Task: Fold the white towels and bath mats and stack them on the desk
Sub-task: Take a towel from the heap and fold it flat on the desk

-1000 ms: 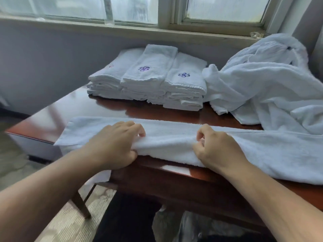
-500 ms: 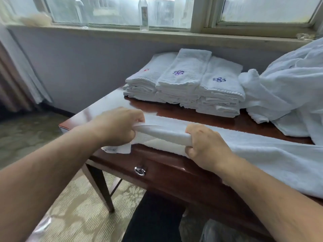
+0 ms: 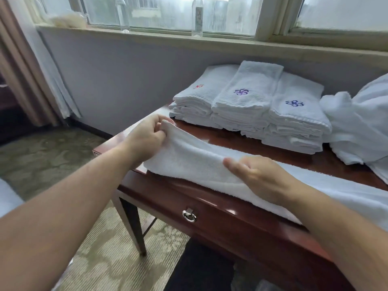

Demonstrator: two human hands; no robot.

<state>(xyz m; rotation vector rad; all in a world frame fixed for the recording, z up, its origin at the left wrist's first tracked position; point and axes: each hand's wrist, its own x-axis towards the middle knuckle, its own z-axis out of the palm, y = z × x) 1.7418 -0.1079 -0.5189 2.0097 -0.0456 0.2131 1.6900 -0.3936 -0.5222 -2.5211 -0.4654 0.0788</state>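
Observation:
A long white towel (image 3: 195, 164) lies folded lengthwise along the front of the dark wooden desk (image 3: 241, 225). My left hand (image 3: 147, 137) pinches its left end and holds that end lifted off the desk. My right hand (image 3: 264, 177) rests on the towel's middle, fingers together, with the thumb under the front edge. Behind, against the wall, three stacks of folded white towels (image 3: 249, 106) sit side by side, with purple, blue and red embroidered marks on top.
A heap of unfolded white towels (image 3: 357, 127) fills the desk's right end. Bottles (image 3: 197, 17) stand on the window sill. The desk has a drawer with a ring pull (image 3: 189, 215). A curtain (image 3: 27, 66) hangs at the left, above patterned carpet.
My left hand has slid to the towel's left end and lifted it off the desk. My right hand has changed from a fist grip to a flatter hold. The view has shifted left.

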